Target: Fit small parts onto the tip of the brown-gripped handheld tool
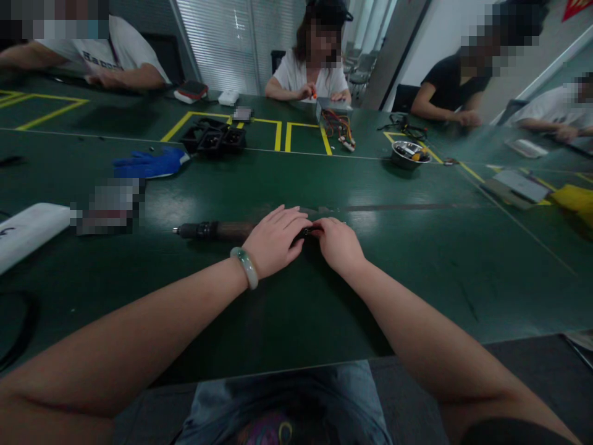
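Observation:
A dark, long electric screwdriver [210, 231] lies flat on the green table [417, 259], its tip pointing left. My left hand [277, 240], with a pale bangle at the wrist, rests over its right end with fingers laid across it. My right hand [338, 242] meets it from the right, fingers curled and pinched on the tool's end or cable, which they hide.
A blue glove [148, 164] and black plastic parts [214, 138] lie beyond to the left. A white object [28, 232] sits at the left edge. A metal bowl [408, 153] stands far right. Other people sit around the table's far side; one works on a wired metal box [334, 117].

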`<state>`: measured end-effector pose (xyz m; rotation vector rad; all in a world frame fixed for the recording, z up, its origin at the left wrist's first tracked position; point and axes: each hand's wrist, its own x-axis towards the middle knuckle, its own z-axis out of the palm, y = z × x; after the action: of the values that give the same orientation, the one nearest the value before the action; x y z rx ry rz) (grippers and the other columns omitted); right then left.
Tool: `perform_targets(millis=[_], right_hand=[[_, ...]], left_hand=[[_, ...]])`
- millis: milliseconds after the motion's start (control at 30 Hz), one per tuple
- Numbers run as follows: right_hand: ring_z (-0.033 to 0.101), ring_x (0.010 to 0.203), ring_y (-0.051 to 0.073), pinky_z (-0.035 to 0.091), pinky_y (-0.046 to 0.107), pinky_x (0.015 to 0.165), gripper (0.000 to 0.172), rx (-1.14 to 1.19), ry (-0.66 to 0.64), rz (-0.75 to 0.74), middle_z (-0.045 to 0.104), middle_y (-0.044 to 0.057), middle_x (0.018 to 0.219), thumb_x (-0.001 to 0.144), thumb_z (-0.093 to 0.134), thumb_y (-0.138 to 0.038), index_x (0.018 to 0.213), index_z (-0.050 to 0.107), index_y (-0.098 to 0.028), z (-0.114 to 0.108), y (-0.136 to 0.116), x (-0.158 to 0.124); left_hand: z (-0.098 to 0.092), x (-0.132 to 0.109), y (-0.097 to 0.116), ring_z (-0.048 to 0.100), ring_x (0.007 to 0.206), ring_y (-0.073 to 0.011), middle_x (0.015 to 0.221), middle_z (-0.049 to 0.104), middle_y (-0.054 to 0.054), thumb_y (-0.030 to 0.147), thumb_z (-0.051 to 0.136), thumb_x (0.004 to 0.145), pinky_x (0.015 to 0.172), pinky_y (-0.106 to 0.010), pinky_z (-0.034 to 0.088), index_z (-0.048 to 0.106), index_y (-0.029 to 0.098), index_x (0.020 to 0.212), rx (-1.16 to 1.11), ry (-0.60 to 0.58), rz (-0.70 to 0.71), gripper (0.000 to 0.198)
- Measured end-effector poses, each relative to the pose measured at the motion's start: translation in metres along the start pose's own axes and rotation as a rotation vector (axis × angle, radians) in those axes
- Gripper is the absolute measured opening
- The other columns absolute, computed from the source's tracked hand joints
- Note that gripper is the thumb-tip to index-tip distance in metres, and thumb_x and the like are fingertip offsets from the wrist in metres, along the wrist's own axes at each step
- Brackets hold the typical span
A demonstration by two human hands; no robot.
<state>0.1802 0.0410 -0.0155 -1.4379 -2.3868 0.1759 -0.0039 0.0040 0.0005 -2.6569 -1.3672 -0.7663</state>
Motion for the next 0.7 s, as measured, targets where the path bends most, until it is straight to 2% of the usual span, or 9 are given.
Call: perform_targets(millis=[67, 133, 200, 267, 400, 533, 600, 700], right_hand=[[0.058, 0.096, 0.019, 0.041, 0.031, 0.086, 0.020, 0.013, -0.010, 0.008, 0.064, 0.006, 0.104, 0.095, 0.048, -0.025, 0.106, 0.064, -0.020, 0.000, -0.001, 0.000], [0.058, 0.096, 0.019, 0.041, 0.031, 0.086, 0.020, 0.026, -0.016, 0.024, 0.065, 0.005, 0.103, 0.095, 0.049, -0.028, 0.105, 0.065, -0.021, -0.001, -0.002, 0.000], [0.059, 0.094, 0.019, 0.041, 0.032, 0.086, 0.021, 0.029, -0.019, 0.053, 0.065, 0.005, 0.102, 0.095, 0.050, -0.030, 0.105, 0.065, -0.021, -0.001, -0.003, 0.000], [0.059, 0.093, 0.019, 0.042, 0.031, 0.085, 0.022, 0.025, -0.022, 0.072, 0.064, 0.006, 0.104, 0.095, 0.049, -0.031, 0.106, 0.065, -0.021, -0.002, -0.001, 0.001], [0.060, 0.094, 0.019, 0.042, 0.031, 0.086, 0.022, -0.007, -0.018, 0.152, 0.065, 0.005, 0.103, 0.092, 0.052, -0.030, 0.106, 0.067, -0.022, -0.011, 0.022, 0.006], [0.060, 0.090, 0.020, 0.042, 0.030, 0.079, 0.023, -0.069, -0.062, 0.314, 0.067, 0.005, 0.101, 0.089, 0.055, -0.031, 0.107, 0.069, -0.024, -0.035, 0.076, 0.006], [0.060, 0.088, 0.021, 0.041, 0.030, 0.075, 0.025, -0.114, -0.094, 0.416, 0.068, 0.006, 0.099, 0.088, 0.055, -0.031, 0.108, 0.069, -0.024, -0.055, 0.114, -0.004], [0.059, 0.087, 0.023, 0.039, 0.032, 0.070, 0.032, -0.155, -0.138, 0.601, 0.068, 0.012, 0.103, 0.088, 0.054, -0.036, 0.112, 0.069, -0.022, -0.088, 0.184, -0.036]], left_hand=[[-0.004, -0.002, 0.006, 0.052, 0.117, -0.0222, 0.118, 0.060, -0.006, 0.016, 0.048, 0.087, 0.102, -0.041, 0.039, 0.060, 0.019, 0.108, -0.042, -0.034, 0.094, 0.025], [-0.007, -0.005, 0.013, 0.059, 0.096, -0.0183, 0.102, 0.064, -0.002, 0.017, 0.047, 0.086, 0.087, -0.034, 0.047, 0.063, 0.021, 0.095, -0.110, -0.193, 0.265, 0.018], [-0.008, -0.009, 0.019, 0.059, 0.077, -0.0149, 0.090, 0.063, 0.001, 0.019, 0.050, 0.084, 0.069, -0.030, 0.047, 0.063, 0.023, 0.087, -0.175, -0.398, 0.434, 0.013], [-0.007, -0.011, 0.022, 0.057, 0.073, -0.0138, 0.088, 0.062, 0.002, 0.018, 0.052, 0.082, 0.063, -0.028, 0.045, 0.062, 0.024, 0.085, -0.222, -0.476, 0.433, 0.012], [-0.007, -0.012, 0.019, 0.058, 0.076, -0.0122, 0.090, 0.061, 0.002, 0.014, 0.052, 0.080, 0.065, -0.025, 0.044, 0.062, 0.023, 0.084, -0.312, -0.519, 0.350, 0.015], [-0.010, -0.012, 0.015, 0.058, 0.077, -0.0118, 0.091, 0.061, 0.002, 0.014, 0.051, 0.082, 0.066, -0.024, 0.044, 0.062, 0.023, 0.085, -0.335, -0.525, 0.332, 0.015], [-0.009, -0.012, 0.015, 0.058, 0.078, -0.0121, 0.091, 0.062, 0.001, 0.015, 0.051, 0.082, 0.066, -0.024, 0.043, 0.062, 0.023, 0.086, -0.330, -0.526, 0.332, 0.014], [-0.008, -0.012, 0.016, 0.058, 0.078, -0.0123, 0.090, 0.062, 0.001, 0.016, 0.051, 0.082, 0.066, -0.024, 0.044, 0.062, 0.023, 0.085, -0.323, -0.523, 0.342, 0.014]])
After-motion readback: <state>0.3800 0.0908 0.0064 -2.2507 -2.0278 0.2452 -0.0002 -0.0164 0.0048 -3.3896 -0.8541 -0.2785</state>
